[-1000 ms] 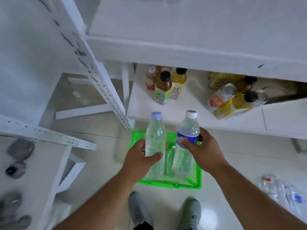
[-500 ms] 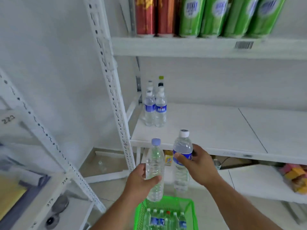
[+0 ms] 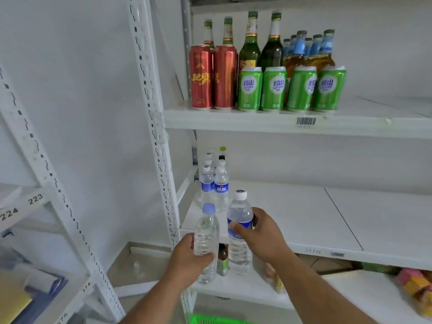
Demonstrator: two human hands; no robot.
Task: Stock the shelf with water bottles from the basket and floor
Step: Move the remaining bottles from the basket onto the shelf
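My left hand (image 3: pixel 187 258) grips a clear water bottle with a pale blue cap (image 3: pixel 206 232), held upright. My right hand (image 3: pixel 263 235) grips a second water bottle (image 3: pixel 239 218) with a white cap and blue label, also upright. Both bottles hang just in front of the middle shelf (image 3: pixel 292 213), near its left front corner. Several water bottles (image 3: pixel 214 183) stand in rows at the shelf's back left. Only the rim of the green basket (image 3: pixel 215 319) shows at the bottom edge.
The upper shelf (image 3: pixel 257 122) carries red cans, green cans and glass bottles. A perforated white upright post (image 3: pixel 154 127) runs beside my left hand. A lower shelf holds a small bottle (image 3: pixel 222 260) and coloured packs (image 3: pixel 413 284). Another rack (image 3: pixel 30 199) stands at the left.
My view has swung up from the basket on the floor to the shelves. Both hands have lifted their bottles up to the front of the middle shelf.
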